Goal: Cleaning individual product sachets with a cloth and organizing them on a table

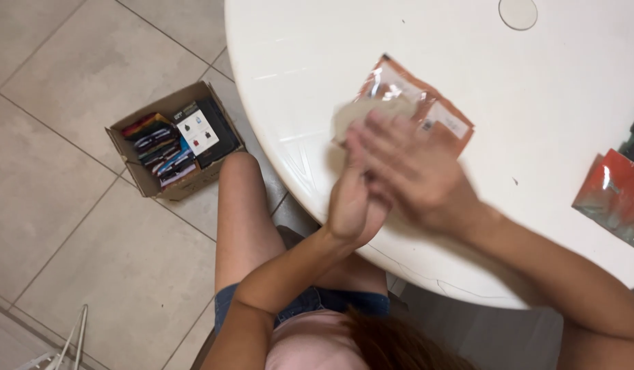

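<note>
Flat orange-edged clear packet [427, 103] with a pale, papery thing [365, 113] at its near-left end, lying on the white round table [296, 62] a little in from the near edge, long axis slanting from near-left to far-right. Right hand [416, 175] over the packet's near side, fingers [382, 140] spread and extended toward the pale end, touching or just above it; blurred by motion, so impossible to tell whether anything is pinched. Left hand [355, 202] just beside and slightly under the right, at the table's near edge, palm turned inward, fingers loosely curled and pressed against the right hand; grip likewise unclear. Packet directly ahead of both sets of fingertips, away from the body, right hand nearer and overlapping it. Second reddish packet [615, 195] well apart at the table's right edge. On the tiled floor to the left, an open cardboard box [173, 137] of colourful packets.
</note>
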